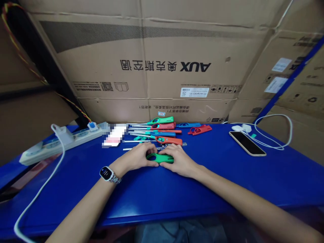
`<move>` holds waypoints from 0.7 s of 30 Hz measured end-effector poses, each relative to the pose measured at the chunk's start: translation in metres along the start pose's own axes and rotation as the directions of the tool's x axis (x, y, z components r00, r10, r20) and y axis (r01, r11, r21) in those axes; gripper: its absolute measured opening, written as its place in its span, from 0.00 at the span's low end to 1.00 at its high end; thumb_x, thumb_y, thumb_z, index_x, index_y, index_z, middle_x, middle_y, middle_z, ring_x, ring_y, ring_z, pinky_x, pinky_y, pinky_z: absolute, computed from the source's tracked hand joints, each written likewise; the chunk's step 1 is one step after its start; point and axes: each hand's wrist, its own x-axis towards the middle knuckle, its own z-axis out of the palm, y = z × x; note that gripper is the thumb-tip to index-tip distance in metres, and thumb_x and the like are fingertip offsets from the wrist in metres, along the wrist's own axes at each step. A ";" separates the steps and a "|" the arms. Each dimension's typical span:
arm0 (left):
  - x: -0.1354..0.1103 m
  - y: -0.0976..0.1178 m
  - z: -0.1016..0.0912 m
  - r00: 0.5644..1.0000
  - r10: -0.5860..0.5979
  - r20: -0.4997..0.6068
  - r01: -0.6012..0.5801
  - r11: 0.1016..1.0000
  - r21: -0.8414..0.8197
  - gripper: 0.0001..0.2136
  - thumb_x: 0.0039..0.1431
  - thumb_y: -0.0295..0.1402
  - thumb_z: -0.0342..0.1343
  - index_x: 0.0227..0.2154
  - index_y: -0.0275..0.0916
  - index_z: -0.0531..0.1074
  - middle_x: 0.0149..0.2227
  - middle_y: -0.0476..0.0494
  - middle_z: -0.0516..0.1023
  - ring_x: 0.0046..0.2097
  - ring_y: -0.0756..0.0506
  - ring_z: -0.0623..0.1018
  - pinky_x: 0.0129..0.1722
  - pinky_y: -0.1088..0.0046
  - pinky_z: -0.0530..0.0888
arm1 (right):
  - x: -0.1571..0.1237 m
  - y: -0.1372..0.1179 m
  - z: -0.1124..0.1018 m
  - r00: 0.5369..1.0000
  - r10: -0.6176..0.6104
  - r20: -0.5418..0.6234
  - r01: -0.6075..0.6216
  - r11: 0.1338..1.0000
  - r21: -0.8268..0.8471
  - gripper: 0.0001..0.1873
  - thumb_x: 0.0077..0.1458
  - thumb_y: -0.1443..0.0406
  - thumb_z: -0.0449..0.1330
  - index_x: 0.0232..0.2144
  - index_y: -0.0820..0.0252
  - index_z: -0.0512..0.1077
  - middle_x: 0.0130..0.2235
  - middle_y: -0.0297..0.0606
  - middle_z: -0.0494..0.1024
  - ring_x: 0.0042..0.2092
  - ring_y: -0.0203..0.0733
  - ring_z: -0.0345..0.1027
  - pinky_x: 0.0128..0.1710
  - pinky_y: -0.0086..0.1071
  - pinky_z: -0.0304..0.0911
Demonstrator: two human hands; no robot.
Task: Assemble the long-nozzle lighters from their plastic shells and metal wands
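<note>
I am pinching a green lighter casing between my two hands, low over the front half of the blue table; whether its underside is touching the surface, I cannot tell. My left hand is curling its fingers and thumb around the end with the round opening, while my right hand is gripping the narrower handle end, fingers bent over the top and thumb pressing along the near edge. The fingertips of both are nearly meeting at the middle of the piece. On my left wrist I am wearing a watch with a metal band. Just beyond my fingers, a row of lighters is lying with metal tubes pointing left: a green lighter is resting at the back, a red lighter is sitting before it, and an orange lighter is lying nearest me. Small teal pieces are lying among the tubes. To the right of the row, a blue casing and a red casing are lying near each other. Farther right a phone is lying beside a looping white cable, and a power strip is stretching along the left side. Behind everything, a cardboard panel is standing with its print upside down.
</note>
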 end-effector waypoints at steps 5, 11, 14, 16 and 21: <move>-0.002 0.004 0.002 0.999 -0.045 0.012 0.046 0.994 -0.094 0.22 0.45 0.40 0.68 0.44 0.39 0.73 0.37 0.47 0.77 0.38 0.44 0.76 0.38 0.68 0.72 | -0.007 0.008 -0.009 0.998 -0.059 0.012 0.058 0.995 0.086 0.15 0.58 0.61 0.64 0.48 0.54 0.75 0.48 0.39 0.79 0.51 0.45 0.71 0.53 0.40 0.63; -0.004 0.003 0.004 1.000 -0.018 -0.003 0.018 0.994 -0.112 0.29 0.46 0.41 0.68 0.52 0.42 0.70 0.51 0.42 0.77 0.50 0.39 0.77 0.50 0.62 0.73 | -0.011 0.013 -0.017 0.989 -0.015 -0.147 0.028 0.996 0.087 0.13 0.64 0.61 0.56 0.47 0.52 0.77 0.46 0.37 0.81 0.47 0.44 0.75 0.51 0.39 0.65; -0.005 0.004 0.002 0.999 -0.035 -0.005 0.034 0.995 -0.089 0.32 0.45 0.43 0.69 0.53 0.42 0.68 0.52 0.41 0.77 0.51 0.38 0.77 0.51 0.60 0.73 | -0.010 0.012 -0.020 0.984 0.024 -0.174 0.000 0.990 0.141 0.13 0.65 0.60 0.54 0.43 0.54 0.78 0.41 0.35 0.83 0.40 0.43 0.77 0.45 0.35 0.67; -0.005 0.006 0.001 1.000 -0.005 -0.030 0.003 0.997 -0.075 0.30 0.47 0.44 0.68 0.54 0.42 0.69 0.53 0.41 0.76 0.52 0.38 0.77 0.52 0.60 0.73 | -0.010 0.012 -0.021 0.985 0.047 -0.163 -0.016 0.982 0.186 0.14 0.65 0.59 0.54 0.40 0.55 0.79 0.37 0.34 0.83 0.36 0.41 0.76 0.40 0.33 0.67; -0.005 0.013 -0.002 0.969 0.146 -0.197 -0.159 0.986 -0.048 0.18 0.61 0.42 0.58 0.51 0.43 0.72 0.52 0.43 0.77 0.52 0.42 0.76 0.53 0.64 0.72 | -0.003 0.011 -0.016 0.976 0.183 -0.121 -0.128 0.923 0.364 0.17 0.64 0.55 0.54 0.40 0.58 0.77 0.31 0.34 0.80 0.28 0.39 0.73 0.30 0.30 0.65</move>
